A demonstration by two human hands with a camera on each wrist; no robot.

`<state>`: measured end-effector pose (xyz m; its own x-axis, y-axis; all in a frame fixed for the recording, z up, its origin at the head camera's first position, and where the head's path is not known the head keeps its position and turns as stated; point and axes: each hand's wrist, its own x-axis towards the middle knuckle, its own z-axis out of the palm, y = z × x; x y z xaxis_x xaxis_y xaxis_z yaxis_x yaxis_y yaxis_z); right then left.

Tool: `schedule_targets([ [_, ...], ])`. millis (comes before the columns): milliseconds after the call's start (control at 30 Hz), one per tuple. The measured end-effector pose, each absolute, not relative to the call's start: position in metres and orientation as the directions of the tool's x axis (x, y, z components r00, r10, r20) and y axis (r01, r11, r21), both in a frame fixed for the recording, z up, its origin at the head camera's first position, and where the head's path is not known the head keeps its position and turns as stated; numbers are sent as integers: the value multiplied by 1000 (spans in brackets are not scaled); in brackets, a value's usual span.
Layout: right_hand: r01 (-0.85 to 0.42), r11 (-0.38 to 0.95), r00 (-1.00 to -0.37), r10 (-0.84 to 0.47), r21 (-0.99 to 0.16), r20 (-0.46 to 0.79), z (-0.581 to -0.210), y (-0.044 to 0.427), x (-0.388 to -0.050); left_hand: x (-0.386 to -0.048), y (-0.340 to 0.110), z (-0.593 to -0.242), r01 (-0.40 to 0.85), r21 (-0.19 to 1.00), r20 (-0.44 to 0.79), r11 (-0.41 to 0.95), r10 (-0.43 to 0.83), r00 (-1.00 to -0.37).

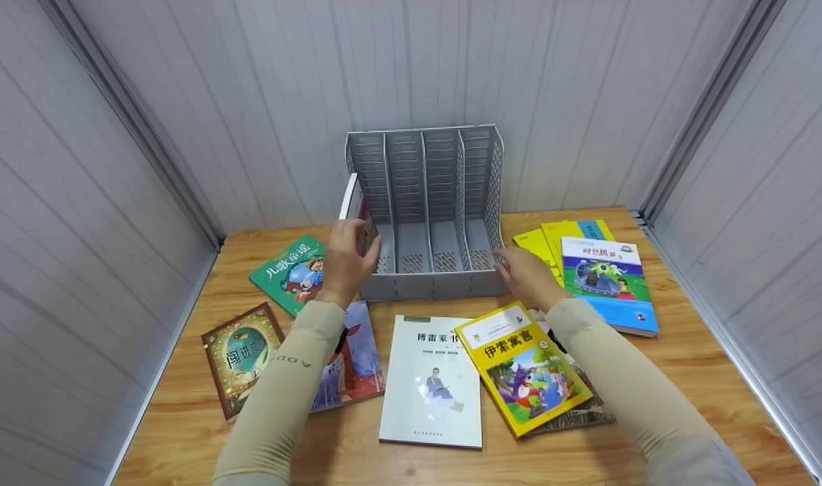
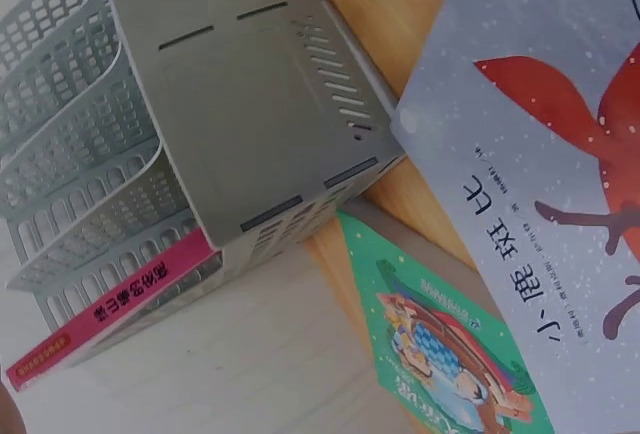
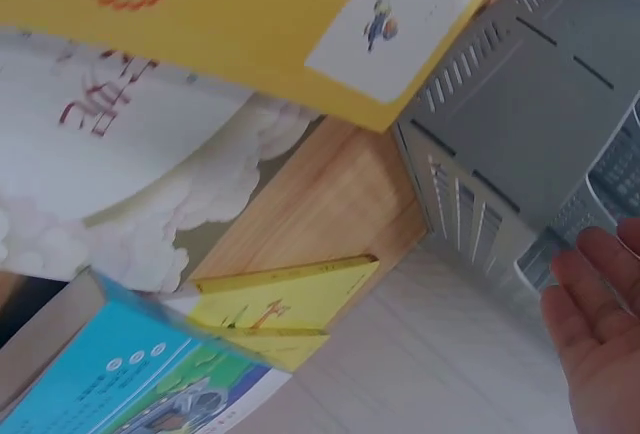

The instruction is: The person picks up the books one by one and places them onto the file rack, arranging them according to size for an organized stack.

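A grey magazine rack (image 1: pixel 434 287) with side-by-side compartments stands against the back wall. In its leftmost compartment is an upright book (image 1: pixel 351 196); the left wrist view shows its pink spine (image 2: pixel 120 304). My left hand (image 1: pixel 345 260) is at this book's near edge, thumb on the right and fingers toward the left, seeming to pinch it; the fingertips are mostly hidden. At the rack's front right corner, my right hand (image 1: pixel 529 273) touches or nearly touches the rim. Its fingers (image 3: pixel 590 294) look loosely extended in the right wrist view and hold nothing.
Left on the wooden table lie a green book (image 1: pixel 286 273), a brown-edged book (image 1: pixel 239 344) and a fox-picture book (image 1: pixel 365 364). A white book (image 1: pixel 431 378) and a yellow book (image 1: pixel 526 378) lie in front. Several books, including a blue-and-white one (image 1: pixel 607 270), are at right.
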<state>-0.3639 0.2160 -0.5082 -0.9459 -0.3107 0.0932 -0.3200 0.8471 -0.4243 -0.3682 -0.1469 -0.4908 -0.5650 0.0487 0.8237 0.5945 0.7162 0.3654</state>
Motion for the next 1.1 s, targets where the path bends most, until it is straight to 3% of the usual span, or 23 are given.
schedule_targets([
  [133,-313,850,-950,-286,-424,126,-505,233,-362,-364,-142,-497,608,331,811,721,112,-574],
  [300,-280,850,-959,-233,-446,159,-503,255,-359,-360,-139,-505,592,333,756,734,167,-633],
  [567,-144,859,-989,-114,-491,92,-500,287,-351,-356,-136,-517,537,342,626,771,239,-742],
  [1100,-20,843,-1000,-9,-538,23,-514,347,-333,-351,-134,-540,434,307,371,847,314,-874],
])
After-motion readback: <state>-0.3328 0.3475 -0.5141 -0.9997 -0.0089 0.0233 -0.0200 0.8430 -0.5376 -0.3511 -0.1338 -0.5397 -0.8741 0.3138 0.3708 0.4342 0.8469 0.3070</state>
